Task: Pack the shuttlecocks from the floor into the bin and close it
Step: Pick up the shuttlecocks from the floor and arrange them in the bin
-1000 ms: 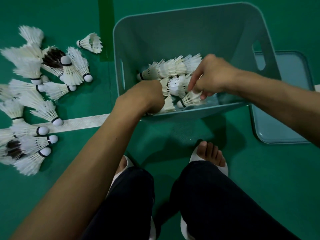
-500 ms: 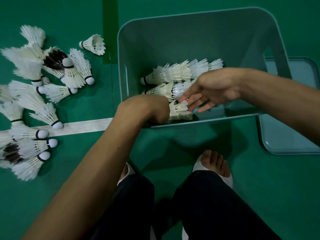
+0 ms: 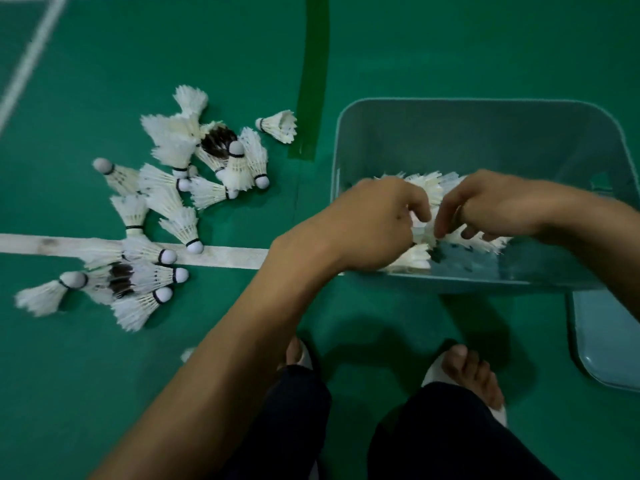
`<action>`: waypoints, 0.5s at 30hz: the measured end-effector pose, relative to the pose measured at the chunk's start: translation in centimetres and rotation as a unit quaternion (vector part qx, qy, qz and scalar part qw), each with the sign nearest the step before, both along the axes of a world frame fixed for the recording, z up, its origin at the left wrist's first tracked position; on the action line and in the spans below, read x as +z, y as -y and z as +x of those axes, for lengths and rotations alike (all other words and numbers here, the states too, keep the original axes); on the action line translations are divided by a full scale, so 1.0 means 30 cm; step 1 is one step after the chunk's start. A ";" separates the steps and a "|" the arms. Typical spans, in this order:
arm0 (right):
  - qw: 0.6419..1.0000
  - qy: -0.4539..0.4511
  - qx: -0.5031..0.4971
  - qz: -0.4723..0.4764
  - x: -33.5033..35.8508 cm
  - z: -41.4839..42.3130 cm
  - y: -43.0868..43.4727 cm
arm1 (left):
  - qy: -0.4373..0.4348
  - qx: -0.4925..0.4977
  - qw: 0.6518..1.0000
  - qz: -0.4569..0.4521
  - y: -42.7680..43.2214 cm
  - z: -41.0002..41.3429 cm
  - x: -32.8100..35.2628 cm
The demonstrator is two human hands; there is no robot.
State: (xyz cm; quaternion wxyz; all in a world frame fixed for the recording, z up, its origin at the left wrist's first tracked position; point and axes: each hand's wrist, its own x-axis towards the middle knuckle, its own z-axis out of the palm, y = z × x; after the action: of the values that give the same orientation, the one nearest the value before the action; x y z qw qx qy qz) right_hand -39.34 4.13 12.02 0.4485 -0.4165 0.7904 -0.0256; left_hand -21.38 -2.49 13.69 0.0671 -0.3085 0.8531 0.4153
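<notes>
From the head view, both hands were seen lowered into an open bin (image 3: 478, 133) of pale blue-grey, smooth, faintly translucent plastic with rounded corners. The left hand (image 3: 377, 223) was curled, fingers bent inward around white feathered shuttlecocks in the bin (image 3: 415, 256); the right hand (image 3: 498, 206) was likewise curled, its fingertips pinched onto the same feathery cluster. The two hands were held just beside each other, thumbs nearly touching, and how firmly each was closed could not be told exactly because of blur. Under and behind the grip, more ragged white feather skirts were laid along the bin's floor.

Well to the left of the grip, a loose heap of shuttlecocks on the floor (image 3: 194, 188) was scattered over the matte green court floor (image 3: 173, 46), each a conical feather skirt with a rounded white cork tip and a dark band; two were dark inside. The heap was crossed by a worn white court line (image 3: 225, 256), and a strip of glossier green tape (image 3: 313, 74) was laid beyond it. To the right of the grip, below the bin's edge, a flat lid (image 3: 606, 341) of the same plastic was lying on the floor. Below the grip, dark trousers and bare toes in white sandals (image 3: 467, 372) were visible.
</notes>
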 end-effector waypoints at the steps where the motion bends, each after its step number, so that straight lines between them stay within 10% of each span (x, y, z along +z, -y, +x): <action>1: 0.999 -0.007 -0.013 -0.046 0.035 0.018 0.004 | -0.059 0.032 0.998 0.001 0.008 0.035 0.016; 6: 0.976 0.015 -0.051 -0.213 0.165 0.144 0.052 | -0.251 0.226 0.939 -0.069 0.073 0.206 0.013; 15: 0.944 0.238 -0.078 -0.216 0.222 0.228 0.354 | -0.058 0.419 0.905 -0.048 0.388 0.415 -0.298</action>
State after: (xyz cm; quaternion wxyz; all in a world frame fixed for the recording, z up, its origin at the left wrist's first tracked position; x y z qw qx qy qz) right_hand -32.50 -6.49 18.67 0.5195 -0.4227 0.6656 -0.3294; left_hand -8.92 -14.15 4.77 -0.1771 -0.6156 0.6667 0.3811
